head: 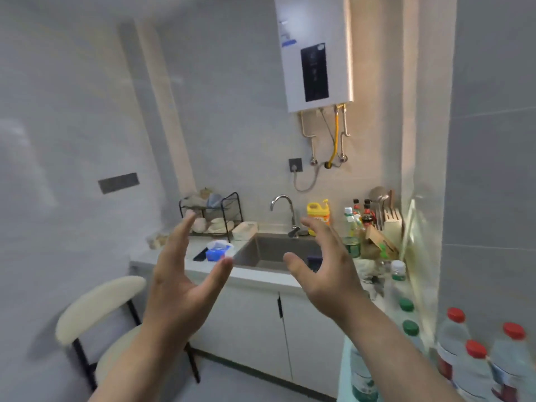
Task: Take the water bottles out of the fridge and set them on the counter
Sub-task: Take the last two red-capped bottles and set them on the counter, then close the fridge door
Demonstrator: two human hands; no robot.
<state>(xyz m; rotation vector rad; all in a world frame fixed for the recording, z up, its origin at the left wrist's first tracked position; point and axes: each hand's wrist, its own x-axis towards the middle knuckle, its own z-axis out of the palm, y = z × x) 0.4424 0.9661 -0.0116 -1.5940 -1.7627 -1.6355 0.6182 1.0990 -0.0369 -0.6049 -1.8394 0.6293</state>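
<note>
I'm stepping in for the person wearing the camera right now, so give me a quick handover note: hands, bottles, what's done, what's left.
Left hand: open, empty, raised in front of the sink.
Right hand: open, empty, raised beside it.
Bottles: three red-capped bottles stand at the lower right on the counter; green-capped bottles stand just behind them along the wall.
Fridge: not in view, so I cannot tell whether any bottles remain inside.
Done: several bottles already stand out on the counter.
Left: turn to the fridge, check it, and bring out whatever remains.
</note>
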